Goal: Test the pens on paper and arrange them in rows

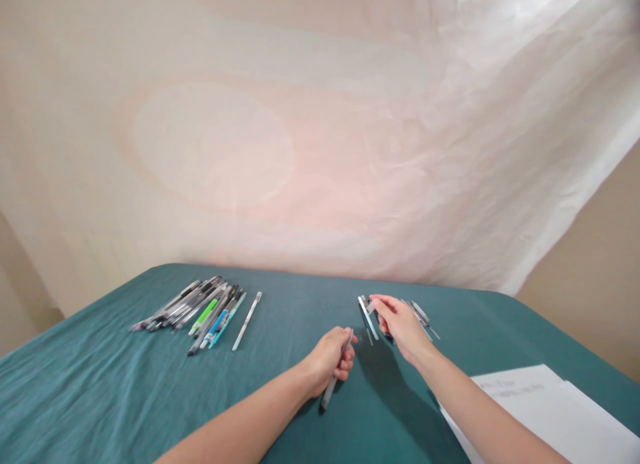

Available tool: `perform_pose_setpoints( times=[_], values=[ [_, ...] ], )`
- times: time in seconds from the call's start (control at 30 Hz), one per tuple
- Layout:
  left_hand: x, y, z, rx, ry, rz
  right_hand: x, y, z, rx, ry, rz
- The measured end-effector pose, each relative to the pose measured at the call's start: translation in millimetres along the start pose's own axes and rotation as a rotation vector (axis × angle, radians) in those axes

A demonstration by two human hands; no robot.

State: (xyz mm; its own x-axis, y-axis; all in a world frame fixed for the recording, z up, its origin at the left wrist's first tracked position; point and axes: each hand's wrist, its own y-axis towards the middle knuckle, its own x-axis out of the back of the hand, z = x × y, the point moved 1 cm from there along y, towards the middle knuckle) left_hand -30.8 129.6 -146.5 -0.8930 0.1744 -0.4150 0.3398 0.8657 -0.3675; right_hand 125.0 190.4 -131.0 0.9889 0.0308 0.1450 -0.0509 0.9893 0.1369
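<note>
Plainly, the counter [300,301] carried a pen pile [200,311] at left and, beside the right hand [400,324], loose pens [369,319] that a low sweep might have scattered. The left hand [325,361] clasped a grey pen [329,393] nearer the person; the right's fingers [383,300] pinched a small clear piece [371,307], droppable through a slack hold.

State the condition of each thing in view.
Slim grey plastic pen, gripped, dark end exposed.
Left hand, closed on that pen.
Right hand, fingertips pinched on a small translucent grey piece.
Slim plastic pens near the right hand, lying loose.
Heap of slim, mostly grey plastic pens, lying overlapped.
Slim white patterned pen, lying apart beside the heap.
White paper sheets, flat, overlapping.
Dark green cloth, spread, wrinkled at left.
Pale cloth backdrop, hanging, creased.
</note>
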Motion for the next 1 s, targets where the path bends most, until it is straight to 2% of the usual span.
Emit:
perform_pose_setpoints(
  times=[0.07,0.23,0.4,0.67,0.87,1.0],
  values=[
    [1.5,2.2,-0.3,-0.035,-0.073,-0.025,2.2,22.1,-2.3,0.056,-0.249,0.018],
    [5.9,5.6,-1.9,-0.065,-0.178,-0.05,-6.7,71.8,-11.4,0.078,-0.46,0.109],
    [5.3,4.7,-3.1,-0.074,-0.186,-0.051,-23.2,96.6,-24.8,0.065,-0.675,0.135],
    [4.9,5.5,-2.2,-0.069,-0.186,-0.035,-24.5,104.5,-28.7,0.104,-0.862,0.154],
    [5.5,3.4,-4.4,-0.059,-0.236,-0.028,-22.8,97.0,-19.7,0.228,-0.882,0.226],
    [7.1,3.8,-4.7,-0.055,-0.251,-0.029,-22.8,91.8,-19.1,0.256,-0.891,0.273]
  ],
)
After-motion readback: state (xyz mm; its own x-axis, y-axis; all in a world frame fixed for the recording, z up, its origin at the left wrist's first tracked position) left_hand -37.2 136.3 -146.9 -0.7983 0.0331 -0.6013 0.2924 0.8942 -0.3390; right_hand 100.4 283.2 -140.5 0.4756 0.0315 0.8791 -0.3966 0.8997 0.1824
